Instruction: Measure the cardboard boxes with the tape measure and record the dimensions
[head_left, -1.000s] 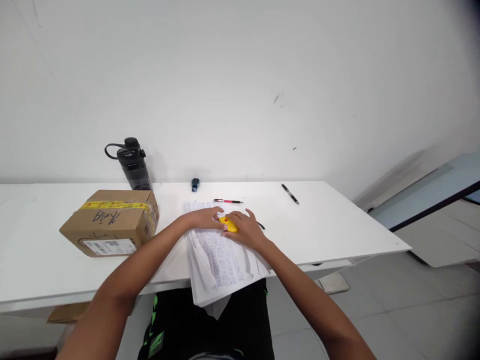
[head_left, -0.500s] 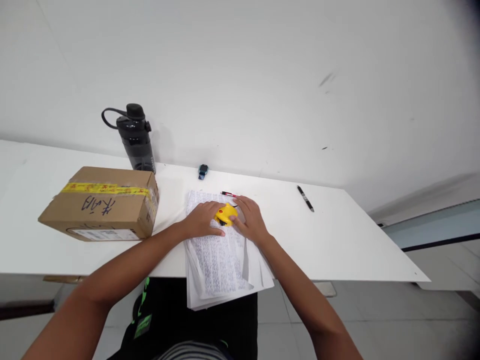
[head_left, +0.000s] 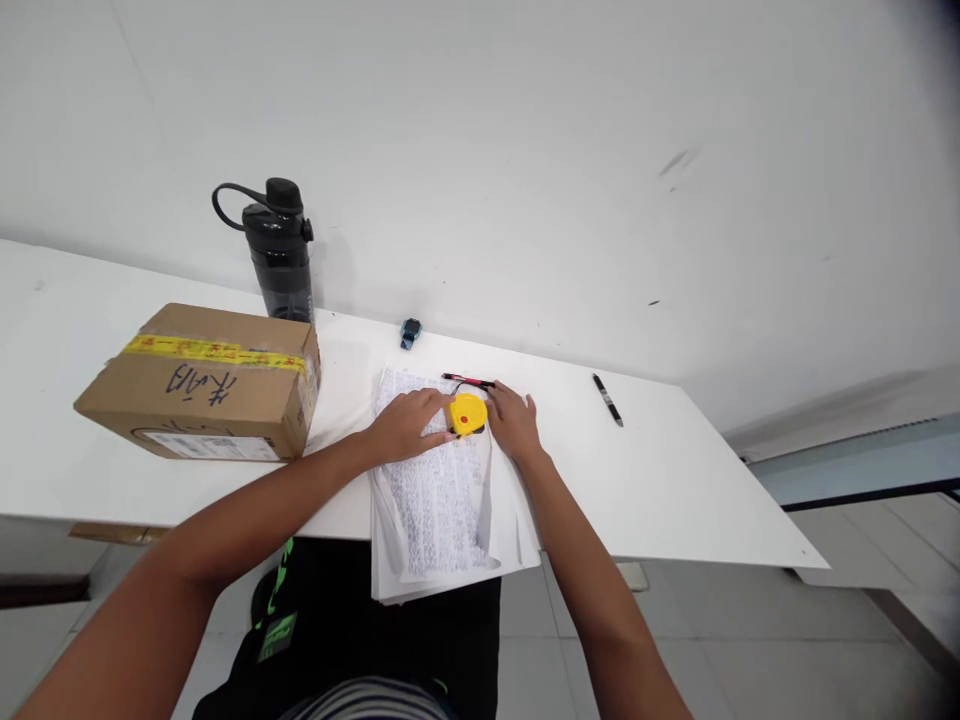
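A yellow tape measure (head_left: 468,414) with a red button rests over a stack of handwritten paper sheets (head_left: 442,520). My left hand (head_left: 409,425) holds its left end between fingers and thumb. On the other side, my right hand (head_left: 514,420) lies beside the tape measure, fingers apart; whether it touches the case I cannot tell. Just beyond the tape measure is a red and black pen (head_left: 469,380), its right end by my right fingertips. The sheets' right edge curls up under my right wrist, and their near edge overhangs the table.
On the white table (head_left: 600,500), a taped cardboard box (head_left: 202,385) sits at the left, with a dark water bottle (head_left: 279,250) behind it. A small blue watch (head_left: 409,333) lies near the wall. Another black pen (head_left: 607,399) is off to the right.
The tape measure has turned and shifted slightly right, its red button now nearer its lower middle. My right hand has drawn off its top to the right side. The view has tilted a little.
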